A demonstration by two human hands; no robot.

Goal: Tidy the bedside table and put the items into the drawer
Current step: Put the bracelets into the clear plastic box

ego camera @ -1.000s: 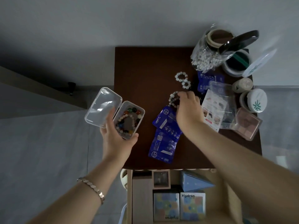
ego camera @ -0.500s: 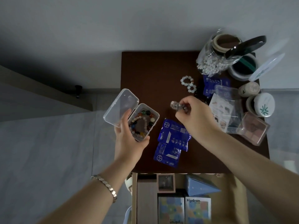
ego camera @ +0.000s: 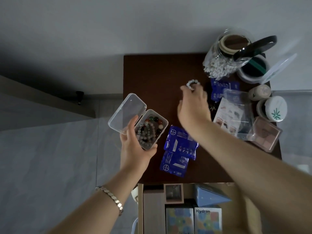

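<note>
White beads of a small bracelet [ego camera: 193,83] are lying on the dark worktop [ego camera: 152,78], at the very tips of our right hand [ego camera: 194,107]. We are reaching that hand far across the worktop, fingers bent down over the near part of the loop; motion blur is hiding whether they are already pinching it, so we cannot tell. The bracelet is lying directly beyond the fingertips, touching them or nearly so, and to the left of the cotton-swab jar [ego camera: 219,65]. Its ring is lying flat, with no marked long axis.

Our left hand [ego camera: 135,149] is gripping a clear plastic box [ego camera: 148,129] from below, thumb on its hinge side, over the worktop's left edge. The lid [ego camera: 127,112] is standing open to the far left, and the tray is already holding mixed beads. The box is lying near and left of the bracelet, well apart from it.

We are judging the coming move as a carry toward the near left, into the open tray. The right hand is plainly the nearer one. The open drawer [ego camera: 141,208] is waiting at the near edge, and blue sachets [ego camera: 179,149] are lying between it and the hands.
</note>
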